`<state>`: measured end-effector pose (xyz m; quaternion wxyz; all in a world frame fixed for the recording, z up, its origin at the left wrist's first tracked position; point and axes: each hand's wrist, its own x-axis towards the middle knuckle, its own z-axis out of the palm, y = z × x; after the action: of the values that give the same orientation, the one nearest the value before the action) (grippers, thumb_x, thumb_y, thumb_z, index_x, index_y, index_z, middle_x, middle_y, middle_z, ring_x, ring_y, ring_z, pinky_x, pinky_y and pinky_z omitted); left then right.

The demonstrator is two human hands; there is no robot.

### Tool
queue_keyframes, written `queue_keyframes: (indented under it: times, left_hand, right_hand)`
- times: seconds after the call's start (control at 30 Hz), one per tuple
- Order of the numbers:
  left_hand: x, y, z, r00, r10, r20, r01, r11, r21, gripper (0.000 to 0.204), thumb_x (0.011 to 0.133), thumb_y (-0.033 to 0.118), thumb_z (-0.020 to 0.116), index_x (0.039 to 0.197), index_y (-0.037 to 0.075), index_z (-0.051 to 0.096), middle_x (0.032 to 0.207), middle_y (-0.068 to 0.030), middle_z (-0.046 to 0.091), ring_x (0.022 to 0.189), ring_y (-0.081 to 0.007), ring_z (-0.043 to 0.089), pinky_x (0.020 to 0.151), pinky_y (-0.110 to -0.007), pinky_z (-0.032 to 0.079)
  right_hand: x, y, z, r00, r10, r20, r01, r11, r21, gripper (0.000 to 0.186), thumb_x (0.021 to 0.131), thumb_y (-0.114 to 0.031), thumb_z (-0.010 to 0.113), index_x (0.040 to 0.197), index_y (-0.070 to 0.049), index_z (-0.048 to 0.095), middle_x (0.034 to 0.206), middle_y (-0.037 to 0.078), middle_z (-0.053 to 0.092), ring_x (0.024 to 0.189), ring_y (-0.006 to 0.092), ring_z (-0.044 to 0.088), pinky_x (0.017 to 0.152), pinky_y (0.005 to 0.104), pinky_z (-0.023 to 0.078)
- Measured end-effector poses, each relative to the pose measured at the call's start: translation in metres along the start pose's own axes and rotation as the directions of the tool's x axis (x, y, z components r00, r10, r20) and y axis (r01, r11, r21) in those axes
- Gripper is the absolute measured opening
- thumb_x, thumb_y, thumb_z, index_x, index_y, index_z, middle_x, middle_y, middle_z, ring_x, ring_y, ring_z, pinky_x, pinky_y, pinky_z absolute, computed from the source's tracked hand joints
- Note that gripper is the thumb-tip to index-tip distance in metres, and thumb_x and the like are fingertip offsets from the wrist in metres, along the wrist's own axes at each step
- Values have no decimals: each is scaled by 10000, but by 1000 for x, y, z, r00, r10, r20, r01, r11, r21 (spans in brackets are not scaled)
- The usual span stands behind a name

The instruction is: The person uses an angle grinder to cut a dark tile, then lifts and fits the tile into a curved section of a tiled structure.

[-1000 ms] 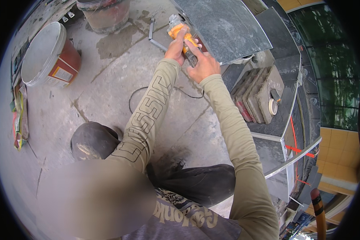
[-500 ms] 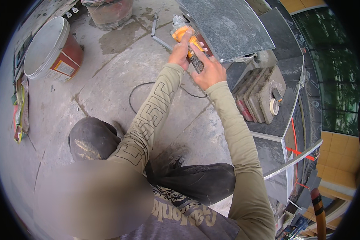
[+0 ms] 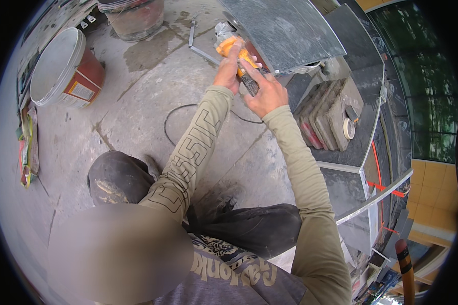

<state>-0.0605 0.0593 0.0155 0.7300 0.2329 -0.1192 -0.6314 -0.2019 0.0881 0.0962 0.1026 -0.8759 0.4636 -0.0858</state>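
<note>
My left hand (image 3: 226, 71) is closed around the upper body of an orange angle grinder with a grey head (image 3: 225, 48). Lower on the same tool, my right hand (image 3: 267, 95) grips the dark handle, thumb along the body. The grinder's head is against or very close to the left edge of a grey stone slab (image 3: 290, 33); contact is unclear. A bent metal profile (image 3: 192, 35) lies on the floor to its left, and a dark cord (image 3: 167, 129) loops below my hands.
Two buckets (image 3: 56, 68) (image 3: 131, 18) stand at the left and back. A bright bag (image 3: 28, 150) lies far left. At right are stacked rough slabs (image 3: 325, 114) with a tape roll (image 3: 349, 128), dark panels, orange lines (image 3: 374, 157) and a long metal strip (image 3: 376, 197). My bent knees are below.
Both hands and the grinder have shifted slightly down and right, toward me, relative to the slab. The grip looks the same.
</note>
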Motion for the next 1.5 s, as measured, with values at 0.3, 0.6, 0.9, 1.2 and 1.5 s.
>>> queue_keyframes:
  times: [0.3, 0.6, 0.9, 1.2, 1.5]
  left_hand:
    - [-6, -3, 3, 1000, -7, 9, 7, 1000, 0, 522, 1064, 515, 553, 1313, 62, 482, 1047, -147, 668, 920, -282, 714, 842, -430, 608]
    - [-9, -8, 4, 1000, -12, 3, 12, 1000, -9, 509, 1057, 516, 572, 1282, 66, 495, 997, -133, 671, 864, -287, 719, 804, -430, 611]
    - [2, 1, -1, 1000, -28, -10, 28, 1000, -1, 542, 1056, 526, 563, 1335, 69, 482, 1069, -153, 672, 909, -288, 710, 854, -445, 602]
    - [14, 7, -8, 999, -23, 43, 23, 1000, 11, 528, 1060, 530, 554, 1328, 81, 485, 1043, -140, 675, 924, -279, 710, 872, -432, 597]
    - [21, 14, -11, 998, -31, 54, 31, 999, 15, 500, 1063, 522, 550, 1305, 86, 511, 1026, -132, 687, 920, -291, 717, 858, -429, 599]
  right_hand:
    - [-5, 2, 1, 1000, 6, -14, -7, 1000, -10, 901, 734, -206, 735, 1537, -504, 454, 1215, 219, 674, 1064, 441, 690, 909, 526, 576]
    - [-10, 7, 4, 1000, 10, -15, -10, 1000, -9, 917, 732, -183, 740, 1539, -507, 447, 1335, 211, 650, 1140, 429, 675, 940, 516, 575]
    - [5, 3, 7, 1000, 24, 4, -24, 999, -22, 920, 738, -187, 732, 1542, -519, 432, 1195, 218, 668, 1079, 440, 683, 908, 523, 577]
    - [14, -2, 10, 1000, 8, -13, -8, 999, -43, 913, 761, -190, 729, 1555, -508, 410, 1202, 237, 654, 1033, 435, 706, 898, 523, 581]
    - [23, -6, 13, 1000, 22, -12, -22, 998, -58, 917, 761, -197, 735, 1547, -536, 407, 1072, 217, 673, 988, 429, 710, 879, 528, 583]
